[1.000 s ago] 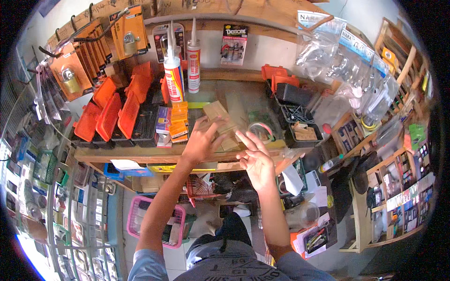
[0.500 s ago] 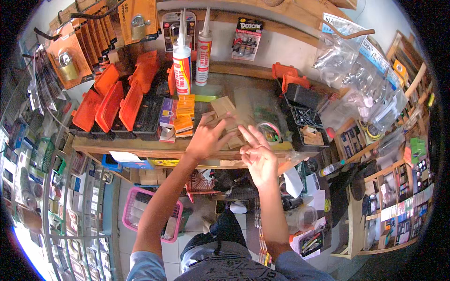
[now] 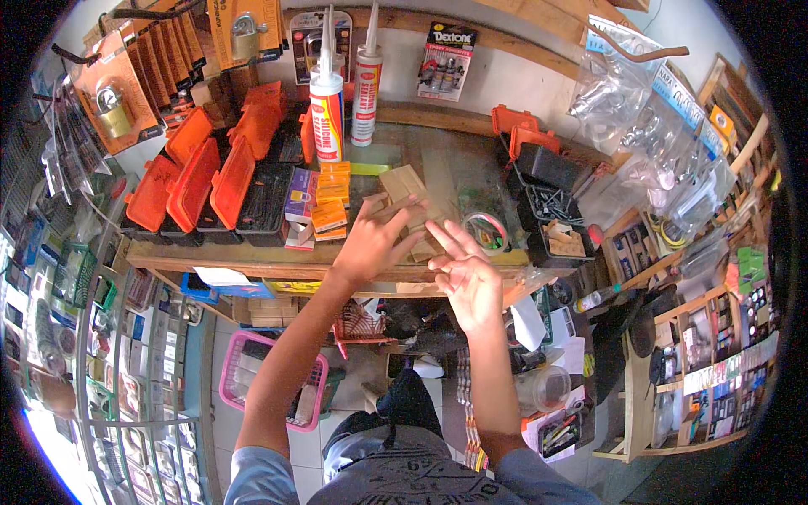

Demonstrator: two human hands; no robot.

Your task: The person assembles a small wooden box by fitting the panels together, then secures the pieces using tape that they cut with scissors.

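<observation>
My left hand [image 3: 373, 246] hovers over small brown cardboard boxes [image 3: 402, 185] on the glass-topped counter, its fingers stretched and apart, with nothing seen in its grasp. To its right, my right hand [image 3: 468, 282] is turned partly palm up at the counter's front edge. Its index and middle fingers reach out toward the left hand, while the others curl in; nothing shows in it. Some of the brown boxes are partly hidden behind my left fingers. Just beyond my right hand lies a clear round roll with a pink and green rim [image 3: 486, 233].
Black cases with orange lids [image 3: 192, 185] line the counter's left, beside small orange boxes [image 3: 331, 198]. Two sealant tubes [image 3: 326, 114] stand at the back. An open black case of screws [image 3: 551, 204] sits at right. Below is a pink basket [image 3: 238, 341].
The view has shifted slightly. My left fingers have spread a little over the brown boxes; my right hand keeps nearly the same place and pose.
</observation>
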